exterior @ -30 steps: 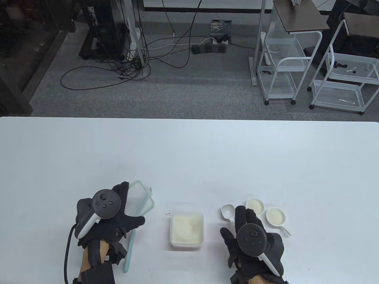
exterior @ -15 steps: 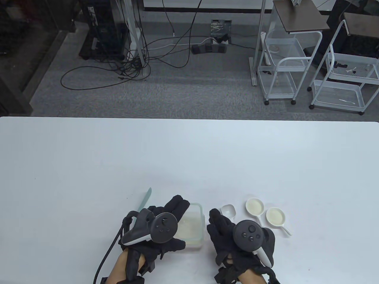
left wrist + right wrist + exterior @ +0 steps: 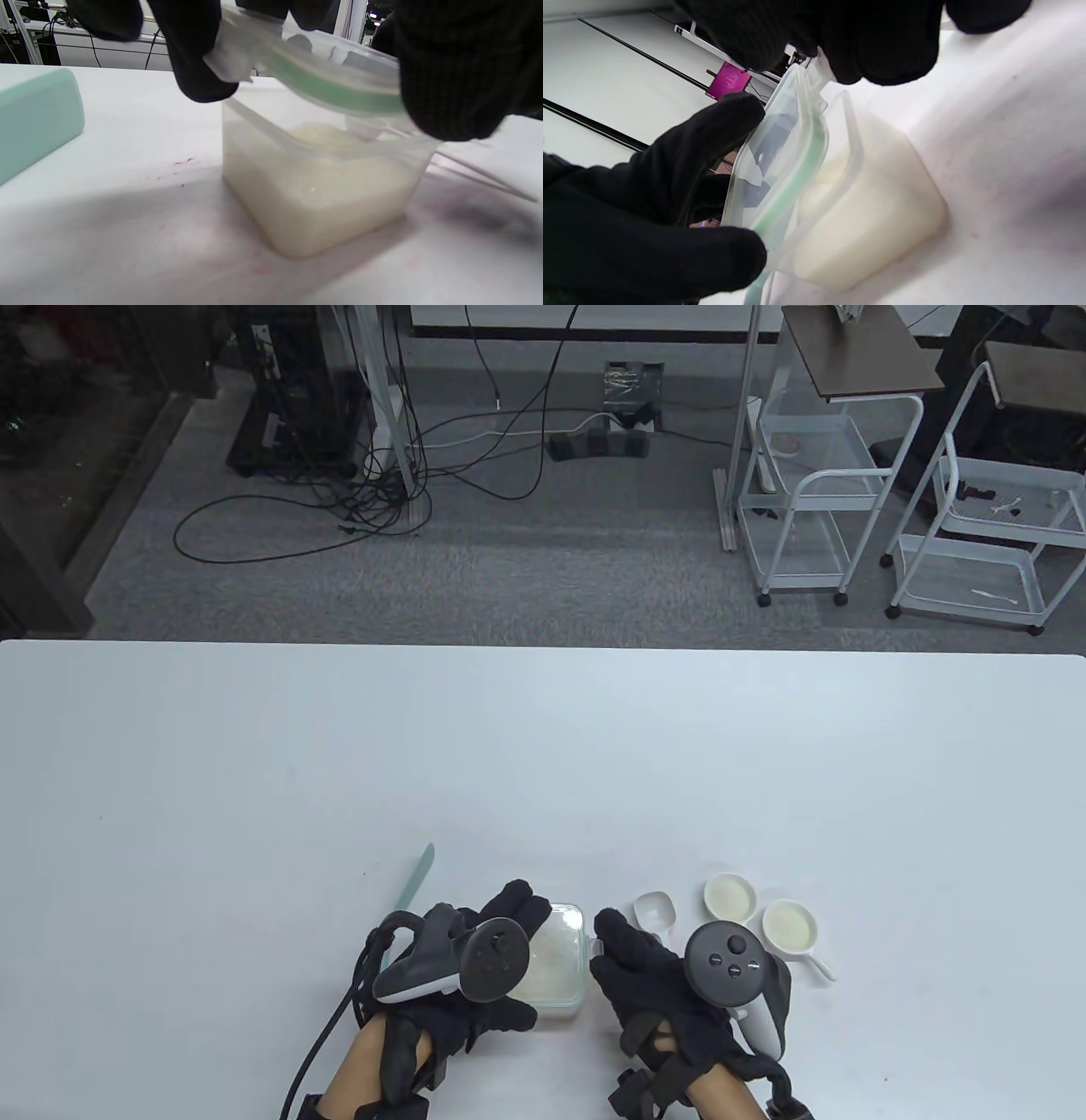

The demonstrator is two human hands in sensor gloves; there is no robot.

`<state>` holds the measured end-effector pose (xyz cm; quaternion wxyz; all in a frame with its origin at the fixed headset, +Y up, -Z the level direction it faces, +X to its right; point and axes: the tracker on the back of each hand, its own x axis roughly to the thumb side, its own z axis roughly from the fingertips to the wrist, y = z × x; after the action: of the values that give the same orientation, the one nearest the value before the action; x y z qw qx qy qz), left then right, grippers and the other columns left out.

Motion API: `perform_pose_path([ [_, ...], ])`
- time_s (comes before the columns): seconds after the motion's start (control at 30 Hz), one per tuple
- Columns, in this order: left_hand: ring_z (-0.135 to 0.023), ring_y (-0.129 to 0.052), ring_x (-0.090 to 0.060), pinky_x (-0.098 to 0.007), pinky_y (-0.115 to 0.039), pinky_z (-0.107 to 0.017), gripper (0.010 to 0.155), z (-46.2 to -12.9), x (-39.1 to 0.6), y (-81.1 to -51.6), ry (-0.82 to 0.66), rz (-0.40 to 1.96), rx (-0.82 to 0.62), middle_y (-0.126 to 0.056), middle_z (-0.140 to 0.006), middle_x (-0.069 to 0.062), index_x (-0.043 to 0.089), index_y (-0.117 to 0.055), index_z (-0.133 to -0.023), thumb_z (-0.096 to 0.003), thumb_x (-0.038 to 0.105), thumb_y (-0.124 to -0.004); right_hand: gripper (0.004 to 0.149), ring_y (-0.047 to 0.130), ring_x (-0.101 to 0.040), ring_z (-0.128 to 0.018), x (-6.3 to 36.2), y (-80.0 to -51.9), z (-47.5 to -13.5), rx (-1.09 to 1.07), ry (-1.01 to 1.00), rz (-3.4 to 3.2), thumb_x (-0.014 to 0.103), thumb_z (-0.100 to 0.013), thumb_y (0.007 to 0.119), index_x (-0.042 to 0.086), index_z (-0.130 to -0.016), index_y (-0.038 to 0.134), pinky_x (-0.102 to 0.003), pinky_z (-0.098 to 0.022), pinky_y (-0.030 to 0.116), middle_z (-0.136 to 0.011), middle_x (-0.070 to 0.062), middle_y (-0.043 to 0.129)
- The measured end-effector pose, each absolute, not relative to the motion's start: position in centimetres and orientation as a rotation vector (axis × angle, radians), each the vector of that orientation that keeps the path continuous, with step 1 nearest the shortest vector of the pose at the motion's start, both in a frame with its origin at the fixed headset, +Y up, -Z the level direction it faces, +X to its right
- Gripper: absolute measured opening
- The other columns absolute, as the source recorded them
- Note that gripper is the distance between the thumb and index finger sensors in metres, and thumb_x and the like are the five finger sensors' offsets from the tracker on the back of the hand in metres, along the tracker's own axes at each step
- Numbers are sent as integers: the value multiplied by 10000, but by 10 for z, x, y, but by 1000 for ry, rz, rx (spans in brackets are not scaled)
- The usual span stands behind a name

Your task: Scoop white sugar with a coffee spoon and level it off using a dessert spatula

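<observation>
I am holding the lid (image 3: 322, 80) tilted over the sugar tub (image 3: 556, 963) with my left hand (image 3: 475, 976); my right hand (image 3: 653, 976) is pinching its edge. The thin, flexible lid probably handles best gripped at its rim. The spoon (image 3: 655, 909) lies just right; the spatula (image 3: 413, 882) left, both untouched.

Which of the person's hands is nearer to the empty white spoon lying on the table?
Right. The right hand has fingertips just left of the empty white spoon; the left hand is farther away, across the sugar container.
</observation>
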<state>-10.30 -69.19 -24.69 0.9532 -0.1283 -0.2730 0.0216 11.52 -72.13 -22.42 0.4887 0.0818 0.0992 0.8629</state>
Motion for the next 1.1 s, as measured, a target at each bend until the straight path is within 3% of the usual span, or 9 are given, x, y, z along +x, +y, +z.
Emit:
perform_pose_path([
  [0.23,-914,-862,-336,-703,-608,-695,1036,-252,-97,-699,-547,-44,-290,-404,-1242,-43,339,-405,-1133,-282,702,-870,600,792,-448,-699,110,-726,-223,191,257,2154,266,-479,761,21,-999,588,-706,-554,614,-949,-338,666],
  [0.5,-1032,-705,-446,-763,-500,-705,942,-260,-108,-710,-508,119,-440,-296,-1244,-36,415,-393,-1107,-305,692,-803,571,779,-462,-712,105,-724,-220,210,224,2287,255,-477,773,65,-995,626,-716,-560,597,-952,-323,671],
  [0.57,-1062,-631,-471,-772,-453,-707,794,-262,-111,-712,-480,183,-471,-264,-1243,-4,434,-391,-1103,-395,677,-657,573,771,-472,-727,99,-722,-217,240,203,2400,263,-472,789,103,-999,631,-718,-564,594,-960,-313,668],
  [0.63,-1065,-606,-474,-768,-428,-714,666,-263,-112,-713,-456,216,-468,-276,-1237,30,451,-421,-1086,-479,539,-682,582,759,-483,-740,95,-722,-216,258,186,2481,262,-466,802,123,-1002,623,-719,-566,592,-966,-311,662],
  [0.83,-1014,-725,-438,-726,-534,-706,702,-251,-105,-703,-385,52,-298,-419,-1238,-88,422,-510,-1092,-440,563,-730,570,746,-497,-759,91,-720,-213,259,174,2557,283,-473,777,139,-1003,620,-713,-571,597,-976,-316,646],
  [0.97,-959,-799,-386,-684,-587,-709,750,-244,-100,-701,-292,-34,-284,-482,-1227,-127,373,-483,-1115,-430,593,-696,581,722,-516,-783,90,-720,-212,256,226,2555,289,-480,759,135,-1014,589,-718,-573,592,-994,-315,620],
  [1.03,-900,-848,-340,-652,-628,-702,766,-243,-98,-699,-251,-61,-277,-555,-1195,-162,362,-490,-1117,-421,606,-696,576,735,-507,-782,90,-721,-211,261,213,2561,283,-477,757,46,-986,628,-718,-570,601,-994,-275,645],
  [1.1,-852,-872,-310,-637,-646,-696,774,-242,-96,-698,-220,-80,-281,-642,-1139,-155,368,-486,-1117,-413,616,-689,577,739,-501,-783,90,-722,-211,262,215,2541,279,-479,747,45,-989,614,-716,-571,603,-995,-269,643],
])
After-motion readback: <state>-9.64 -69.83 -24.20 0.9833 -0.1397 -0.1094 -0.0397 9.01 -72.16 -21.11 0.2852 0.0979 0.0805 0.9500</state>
